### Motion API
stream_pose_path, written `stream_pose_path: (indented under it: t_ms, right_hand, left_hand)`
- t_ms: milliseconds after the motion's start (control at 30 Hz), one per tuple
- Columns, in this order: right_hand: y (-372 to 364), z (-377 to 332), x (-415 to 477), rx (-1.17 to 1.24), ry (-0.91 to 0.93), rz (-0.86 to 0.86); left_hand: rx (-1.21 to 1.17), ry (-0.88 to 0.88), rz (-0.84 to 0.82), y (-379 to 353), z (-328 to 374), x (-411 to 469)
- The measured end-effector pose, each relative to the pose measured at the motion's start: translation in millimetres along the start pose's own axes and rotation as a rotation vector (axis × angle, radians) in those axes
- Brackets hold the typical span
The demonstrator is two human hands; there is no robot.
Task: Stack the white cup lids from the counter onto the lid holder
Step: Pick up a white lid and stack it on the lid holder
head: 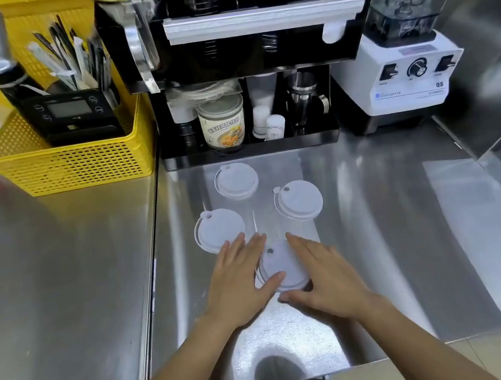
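The steel counter (pixel 392 235) is shiny and reflects the light; a seam divides it from a second steel surface at its left. At the back of the counter stands a black organizer (pixel 246 120), and I use it as landmark. Directly in front of it lie four white cup lids. The nearest lid (pixel 282 268) sits farthest from the organizer, between the two hands. The left hand (pixel 239 283) and the right hand (pixel 327 278) are both open with flat fingers, touching the sides of this lid, not closed around it. Three other lids (pixel 237 180) lie nearer to the organizer. Left of the organizer stands a yellow basket (pixel 80 167); at its right, a white blender (pixel 403 74).
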State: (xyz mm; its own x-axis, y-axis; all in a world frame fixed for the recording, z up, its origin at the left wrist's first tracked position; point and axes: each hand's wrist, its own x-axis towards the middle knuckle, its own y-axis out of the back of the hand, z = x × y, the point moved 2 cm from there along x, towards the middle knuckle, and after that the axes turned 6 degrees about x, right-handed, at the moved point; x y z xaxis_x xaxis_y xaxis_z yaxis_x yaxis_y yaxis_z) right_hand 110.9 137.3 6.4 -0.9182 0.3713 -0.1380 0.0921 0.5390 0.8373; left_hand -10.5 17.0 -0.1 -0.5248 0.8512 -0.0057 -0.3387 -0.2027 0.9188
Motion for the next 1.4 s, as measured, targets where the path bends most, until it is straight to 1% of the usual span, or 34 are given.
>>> stream_pose_path:
  t_ms: [133,233,433,567,667,800,900,1067,1167,1267,1400]
  right_hand:
    - [-2.6,-3.0,4.1,0.008,0.013,0.030]
    - [0.8,-7.4,7.6,0.062,0.019,0.064]
    - [32.7,-14.2,22.8,0.198,0.008,0.161]
    - [76.7,-23.6,32.1,0.284,0.060,0.278]
    - [113.3,-29.3,38.2,0.270,0.131,0.342]
    - [162.9,-33.2,50.2,0.244,0.202,0.429]
    - [198.6,-31.4,61.9,0.242,0.262,0.476]
    - [260.0,-17.2,88.7,0.234,0.347,0.495]
    - [297.4,-7.3,107.7,0.201,0.380,0.464]
    - [332.6,2.3,128.1,0.137,0.362,0.399]
    - [371.8,8.7,155.1,0.073,0.319,0.338]
  left_hand:
    - [-0.052,-0.024,-0.033,-0.2,0.9,-3.1]
    - [-0.109,-0.038,-0.033,0.9,-1.0,0.9]
    - [-0.223,-0.083,-0.042,40.3,9.0,24.1]
    - [-0.222,-0.190,0.021,81.5,22.9,50.5]
    - [-0.188,-0.260,0.069,112.3,36.0,71.9]
    - [-0.158,-0.349,0.196,145.8,57.3,102.9]
    - [-0.160,-0.370,0.305,166.2,75.0,125.6]
    - [-0.145,-0.391,0.414,196.2,110.4,166.4]
    - [-0.143,-0.396,0.464,208.1,130.4,195.9]
    - [-0.143,-0.359,0.500,218.1,144.0,225.1]
    - [-0.057,-0.335,0.524,232.3,154.5,263.5]
